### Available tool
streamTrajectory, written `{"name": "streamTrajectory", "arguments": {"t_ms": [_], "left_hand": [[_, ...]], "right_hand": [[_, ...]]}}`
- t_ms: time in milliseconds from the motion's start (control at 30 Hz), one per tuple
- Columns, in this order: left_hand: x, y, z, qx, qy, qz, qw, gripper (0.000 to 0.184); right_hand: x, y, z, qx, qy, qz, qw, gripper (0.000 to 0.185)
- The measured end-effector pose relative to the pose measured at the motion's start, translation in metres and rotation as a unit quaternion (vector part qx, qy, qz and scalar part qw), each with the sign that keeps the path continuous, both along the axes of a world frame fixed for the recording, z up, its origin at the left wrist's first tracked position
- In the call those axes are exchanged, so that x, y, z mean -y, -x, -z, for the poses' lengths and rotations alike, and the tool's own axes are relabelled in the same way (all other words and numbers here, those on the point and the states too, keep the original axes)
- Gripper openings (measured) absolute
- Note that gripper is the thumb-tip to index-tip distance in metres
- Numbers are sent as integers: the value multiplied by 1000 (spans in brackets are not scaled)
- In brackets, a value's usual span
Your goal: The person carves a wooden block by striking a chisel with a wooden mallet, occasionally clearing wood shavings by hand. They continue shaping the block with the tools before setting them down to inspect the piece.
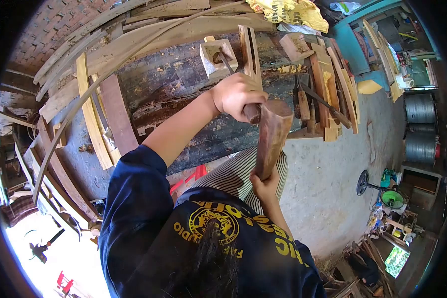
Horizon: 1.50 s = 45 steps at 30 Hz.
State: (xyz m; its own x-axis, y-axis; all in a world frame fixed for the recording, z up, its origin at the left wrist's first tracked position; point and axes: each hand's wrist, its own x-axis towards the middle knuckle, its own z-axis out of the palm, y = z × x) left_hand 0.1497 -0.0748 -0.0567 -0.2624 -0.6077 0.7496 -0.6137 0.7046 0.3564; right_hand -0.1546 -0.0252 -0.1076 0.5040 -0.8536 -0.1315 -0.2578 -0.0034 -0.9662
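My left hand [238,97] is wrapped round the dark wooden handle of a chisel [252,113]. Its metal blade runs up and left into the hollow of a small squared wooden block [212,65] on the dark workbench [156,82]. A brown wooden mallet [273,139] is gripped low down by my right hand [266,186]. The broad upper end of the mallet is beside the butt of the chisel handle; whether they touch cannot be made out. Just right of the block lies a slotted wooden piece [249,52].
Another hollowed block [295,47] sits farther right on the bench. Near it lie a long-handled tool [328,104] and several wood strips. Long planks [92,114] cover the left side. A yellow sack [293,14] is at the back. A green fan [392,198] stands far right.
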Motion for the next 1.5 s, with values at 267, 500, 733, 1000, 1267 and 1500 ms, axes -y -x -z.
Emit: {"name": "streamTrajectory", "arguments": {"t_ms": [267,500,733,1000,1267,1500], "left_hand": [[0,-2,-3,15,-26,-11,999,36],[-1,-4,-3,1,-27,-7,1000,30],[-1,-6,-4,3,-43,-10,999,32],[1,-8,-4,16,-63,-31,997,29],[2,-8,-1,22,-45,-34,998,28],[9,-11,2,-31,-32,-15,999,29]], "right_hand": [[-5,-1,8,-66,28,-53,996,33],[-28,-8,34,260,94,16,961,19],[-15,9,18,30,252,-104,962,18],[-13,-14,-4,60,201,-91,974,38],[-7,-20,0,16,131,-79,988,39],[3,-41,-22,-34,100,-48,993,24]]}}
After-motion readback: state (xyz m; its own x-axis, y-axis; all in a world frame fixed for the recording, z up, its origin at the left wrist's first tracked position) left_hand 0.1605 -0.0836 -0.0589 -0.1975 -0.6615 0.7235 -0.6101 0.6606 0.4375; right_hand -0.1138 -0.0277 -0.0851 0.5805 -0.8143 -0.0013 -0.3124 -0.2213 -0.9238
